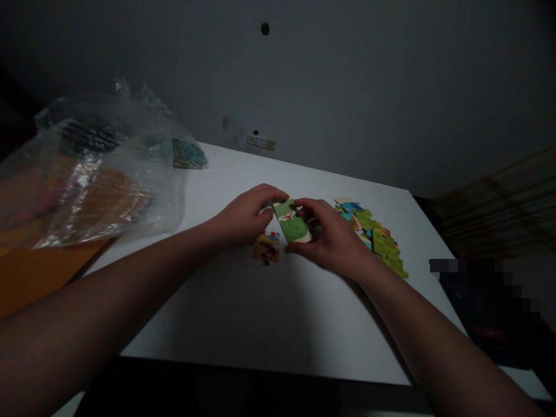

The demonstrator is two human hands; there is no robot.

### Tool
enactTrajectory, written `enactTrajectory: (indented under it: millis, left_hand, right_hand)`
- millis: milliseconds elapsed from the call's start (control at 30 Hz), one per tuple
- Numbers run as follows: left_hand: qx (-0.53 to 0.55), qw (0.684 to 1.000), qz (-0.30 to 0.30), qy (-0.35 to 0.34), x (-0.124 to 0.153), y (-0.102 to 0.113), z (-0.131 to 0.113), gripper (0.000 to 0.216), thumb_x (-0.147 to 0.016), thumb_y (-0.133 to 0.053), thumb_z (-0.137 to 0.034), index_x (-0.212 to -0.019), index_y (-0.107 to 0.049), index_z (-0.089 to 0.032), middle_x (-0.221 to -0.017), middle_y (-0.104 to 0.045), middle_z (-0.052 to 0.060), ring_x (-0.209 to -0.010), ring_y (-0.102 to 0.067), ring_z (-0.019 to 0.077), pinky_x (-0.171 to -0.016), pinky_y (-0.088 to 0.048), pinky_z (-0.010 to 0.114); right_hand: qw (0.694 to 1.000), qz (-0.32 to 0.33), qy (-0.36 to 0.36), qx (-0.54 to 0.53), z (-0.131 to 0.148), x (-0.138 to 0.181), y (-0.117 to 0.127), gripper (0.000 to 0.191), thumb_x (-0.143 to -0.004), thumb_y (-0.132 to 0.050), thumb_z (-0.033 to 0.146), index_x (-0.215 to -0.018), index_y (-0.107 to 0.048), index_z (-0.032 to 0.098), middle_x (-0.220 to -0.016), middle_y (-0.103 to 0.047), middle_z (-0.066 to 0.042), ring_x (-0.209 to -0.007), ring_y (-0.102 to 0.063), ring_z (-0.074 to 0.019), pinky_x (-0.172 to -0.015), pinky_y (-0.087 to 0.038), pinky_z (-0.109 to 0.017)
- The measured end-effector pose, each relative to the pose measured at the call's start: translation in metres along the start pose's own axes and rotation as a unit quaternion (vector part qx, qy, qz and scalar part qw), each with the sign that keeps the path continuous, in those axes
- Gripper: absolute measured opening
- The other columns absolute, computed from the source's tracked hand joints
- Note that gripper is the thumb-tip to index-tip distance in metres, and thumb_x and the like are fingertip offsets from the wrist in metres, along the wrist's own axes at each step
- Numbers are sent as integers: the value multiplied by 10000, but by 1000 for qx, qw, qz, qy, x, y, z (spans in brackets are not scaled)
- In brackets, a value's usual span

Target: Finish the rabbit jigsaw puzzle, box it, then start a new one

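Note:
Just above the middle of the white table, a green puzzle piece (295, 227) with cream and reddish markings is between my two hands. My left hand (249, 215) pinches its upper left corner, with the forefinger along the top edge. From the right, my right hand (332, 236) grips it, thumb at the lower edge and fingers at the upper right. Whether it is one piece or two joined ones, I cannot tell. Below my left hand lies an orange-brown puzzle piece (266, 250) with a dark figure. Beyond my right wrist, several green and blue puzzle pieces (382, 240) lie in a loose heap.
A large clear plastic bag (125, 168) with things inside covers the table's left side, over an orange surface (26, 272). The white table (243, 324) stands against a grey wall with sockets (260, 141). At right are a striped cloth (499, 191) and a dark blurred shape.

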State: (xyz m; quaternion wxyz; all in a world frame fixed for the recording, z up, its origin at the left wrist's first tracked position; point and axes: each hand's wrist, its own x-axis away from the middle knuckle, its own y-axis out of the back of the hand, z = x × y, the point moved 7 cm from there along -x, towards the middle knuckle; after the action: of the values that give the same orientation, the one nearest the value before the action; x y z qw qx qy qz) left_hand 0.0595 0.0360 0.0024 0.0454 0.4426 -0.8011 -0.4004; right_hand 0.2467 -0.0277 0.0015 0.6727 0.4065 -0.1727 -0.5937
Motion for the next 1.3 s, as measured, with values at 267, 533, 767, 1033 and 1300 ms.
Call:
enactTrajectory:
  millis: [267,533,767,1033,1300]
  left_hand:
    - [187,980,-55,35,-1,0,2,408,-941,-621,-157,-1320,-772,-179,-1482,-710,156,-1159,-791,224,-1031,-693,434]
    - [248,963,-16,104,0,-16,12,391,-899,-820,-251,-1276,-735,-191,-1085,-803,87,-932,-786,198,-860,-694,389]
    - [288,948,-80,113,-1,-14,12,273,-840,-788,-86,-1089,-732,-182,-972,-772,27,-794,-703,120,-714,-569,244]
    - [470,846,-128,215,0,-2,19,300,-847,-809,-66,-1135,-815,-150,-1145,-838,110,-953,-798,181,-864,-668,320]
    - [482,848,-73,210,2,-6,9,203,-839,-749,-83,-1002,-849,-151,-964,-847,69,-841,-789,160,-802,-662,284]
  right_hand:
    - [999,-47,7,-3,2,0,8,877,-774,-1019,304,-1563,-640,354,-1479,-661,-131,-1210,-734,-351,-1000,-672,-539]
    - [999,-31,-16,-37,-9,-3,1,661,-883,-894,394,-1496,-687,257,-1324,-781,-145,-1062,-778,-319,-895,-637,-479]
    - [995,-68,-18,-69,-3,-4,7,401,-929,-858,415,-1281,-784,238,-1128,-846,-97,-922,-773,-268,-804,-606,-397]
    - [974,-13,-77,-211,-17,-3,1,306,-1013,-792,549,-991,-835,247,-895,-828,-50,-759,-711,-217,-703,-552,-355]
    - [964,53,-88,-244,-6,-1,-10,327,-976,-831,545,-932,-835,221,-800,-800,-39,-654,-636,-160,-602,-465,-296]
